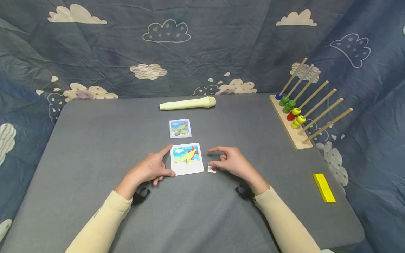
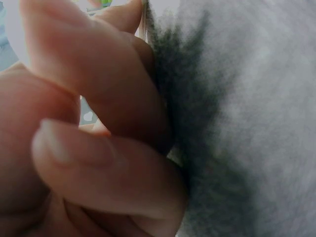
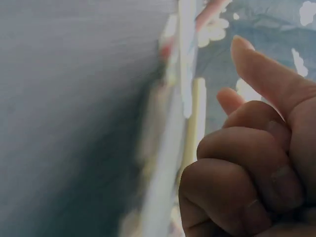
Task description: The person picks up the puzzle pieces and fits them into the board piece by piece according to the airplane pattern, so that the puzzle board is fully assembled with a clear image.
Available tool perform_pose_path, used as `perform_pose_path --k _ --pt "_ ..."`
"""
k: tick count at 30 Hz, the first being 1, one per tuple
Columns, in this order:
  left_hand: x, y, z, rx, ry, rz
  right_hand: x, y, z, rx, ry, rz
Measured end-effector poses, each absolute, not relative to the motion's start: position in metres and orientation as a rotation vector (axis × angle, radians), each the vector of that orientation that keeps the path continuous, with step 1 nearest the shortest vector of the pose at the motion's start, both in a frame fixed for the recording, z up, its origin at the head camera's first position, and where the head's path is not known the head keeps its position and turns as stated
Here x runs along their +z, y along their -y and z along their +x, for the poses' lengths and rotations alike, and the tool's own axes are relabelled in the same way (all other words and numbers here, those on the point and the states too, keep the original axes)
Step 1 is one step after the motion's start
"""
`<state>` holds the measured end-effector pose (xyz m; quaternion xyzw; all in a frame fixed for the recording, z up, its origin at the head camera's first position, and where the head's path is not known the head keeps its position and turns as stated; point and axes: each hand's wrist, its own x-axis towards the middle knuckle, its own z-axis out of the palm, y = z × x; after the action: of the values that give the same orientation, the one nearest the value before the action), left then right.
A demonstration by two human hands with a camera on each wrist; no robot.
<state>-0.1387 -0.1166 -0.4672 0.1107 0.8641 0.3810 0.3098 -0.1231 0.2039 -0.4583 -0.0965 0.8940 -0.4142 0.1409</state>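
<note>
A white-bordered picture card (image 1: 189, 169) showing a yellow airplane lies in front of the person in the head view. My left hand (image 1: 148, 169) is at its left side, index fingertip at the upper left corner and thumb at the lower left. The other left fingers are bent. Just right of the card, my right hand (image 1: 235, 162) has its index finger and thumb spread apart with nothing between them; its other fingers are curled in the right wrist view. Beneath the right thumb lies a small white card (image 1: 211, 169) with a red picture, partly hidden.
A smaller airplane card (image 1: 180, 128) lies beyond the larger one. Behind it is a cream toy microphone (image 1: 187, 103). A wooden peg stand (image 1: 295, 137) with colored beads stands at the right, and a yellow block (image 1: 324, 188) lies near the table's right edge.
</note>
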Motion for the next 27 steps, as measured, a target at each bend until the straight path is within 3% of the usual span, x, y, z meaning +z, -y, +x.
perform_pose_path --k 8,27 --pt "-0.466 0.117 -0.137 1.015 -2.284 0.284 -0.471 -0.22 -0.1 -1.124 -2.604 -0.255" --pt "-0.465 0.117 -0.138 1.005 -2.286 0.287 -0.477 -0.216 -0.097 -1.076 -2.673 -0.207"
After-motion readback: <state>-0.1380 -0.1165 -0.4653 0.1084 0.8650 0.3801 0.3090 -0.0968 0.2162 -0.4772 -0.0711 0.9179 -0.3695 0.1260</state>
